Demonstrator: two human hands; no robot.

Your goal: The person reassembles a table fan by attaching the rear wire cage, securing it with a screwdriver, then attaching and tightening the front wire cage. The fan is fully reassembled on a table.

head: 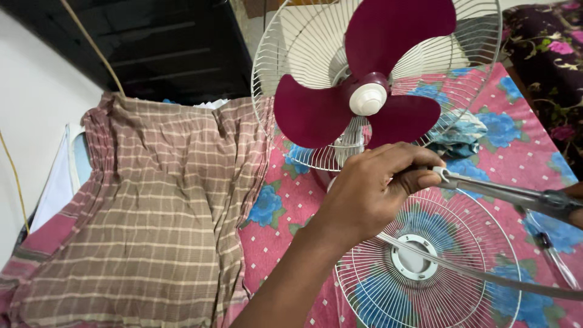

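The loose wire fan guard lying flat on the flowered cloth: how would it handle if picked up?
The fan guard is thin white wire, so probably light for its width. Its open spokes may flex or bend if squeezed. Lying flat on the cloth, it seems unlikely to roll.

Your right hand (pixel 577 209) is nearly all off the right edge, grip unreadable. Your left hand (pixel 370 188) covers the tool tip (pixel 442 174) and part of the rear guard's (pixel 291 54) lower rim. The front guard (pixel 425 261) is cut off at the near edge. The fan's top is cropped at the far edge.
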